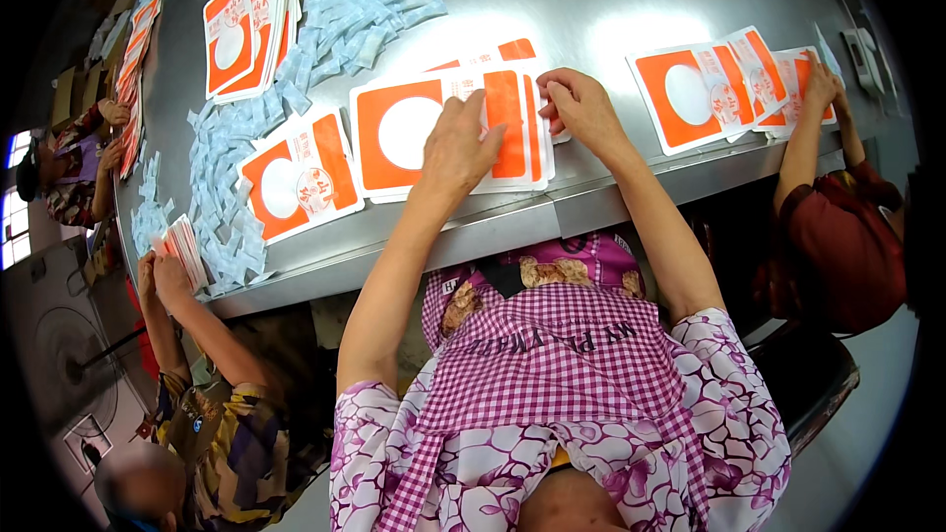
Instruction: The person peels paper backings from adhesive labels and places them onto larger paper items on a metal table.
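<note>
A fanned stack of orange and white printed packaging pouches [403,133] lies on the metal table before me. My left hand [462,140] rests on top of that stack, its fingers spread over the printed face. At the stack's right edge is my right hand [573,107], fingers curled, the fingertips by the pouch edges; whether they pinch one I cannot tell. Another fan of pouches [299,177] lies to the left, beside a long heap of small light-blue sachets [222,185]. Farther right is one more fan of pouches [680,100].
A co-worker's hands [820,89] are at the pouches on the right. Another person's hands [166,277] hold pouches at the lower left, and a third person [70,162] works across the far left. More pouches [247,37] are stacked at the back. The table's metal edge [488,225] runs before me.
</note>
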### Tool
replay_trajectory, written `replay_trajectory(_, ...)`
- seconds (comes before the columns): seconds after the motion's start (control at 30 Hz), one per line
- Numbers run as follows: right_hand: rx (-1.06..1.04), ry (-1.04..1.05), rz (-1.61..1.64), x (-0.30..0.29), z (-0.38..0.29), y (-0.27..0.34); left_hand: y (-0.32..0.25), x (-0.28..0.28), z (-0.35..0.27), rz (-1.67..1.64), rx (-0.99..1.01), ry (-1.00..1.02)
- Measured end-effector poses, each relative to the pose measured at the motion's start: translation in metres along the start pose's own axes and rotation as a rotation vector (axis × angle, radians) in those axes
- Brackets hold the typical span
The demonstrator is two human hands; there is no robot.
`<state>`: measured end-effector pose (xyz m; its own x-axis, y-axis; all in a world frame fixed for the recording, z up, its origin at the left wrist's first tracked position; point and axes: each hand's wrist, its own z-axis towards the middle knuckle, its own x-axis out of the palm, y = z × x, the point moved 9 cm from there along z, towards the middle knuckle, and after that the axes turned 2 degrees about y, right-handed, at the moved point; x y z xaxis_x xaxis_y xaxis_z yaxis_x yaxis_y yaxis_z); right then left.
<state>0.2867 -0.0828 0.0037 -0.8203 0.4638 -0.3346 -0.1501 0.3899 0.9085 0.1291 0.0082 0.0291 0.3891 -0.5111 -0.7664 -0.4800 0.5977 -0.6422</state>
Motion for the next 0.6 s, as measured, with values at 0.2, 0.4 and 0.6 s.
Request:
replay_trajectory(0.2, 0.011, 0.060, 0.158, 0.007, -0.001, 0.002, -0.016, 0.021, 0.011, 0.151, -0.103, 0.123)
replay_trajectory(0.4, -0.022, 0.061, 0.098, 0.011, 0.002, 0.006, -0.010, 0.024, 0.012, 0.183, -0.086, 0.034)
replay_trajectory(0.6, -0.160, 0.013, -0.334, 0.017, -0.005, 0.022, -0.011, 0.024, 0.009, 0.176, -0.085, 0.031)
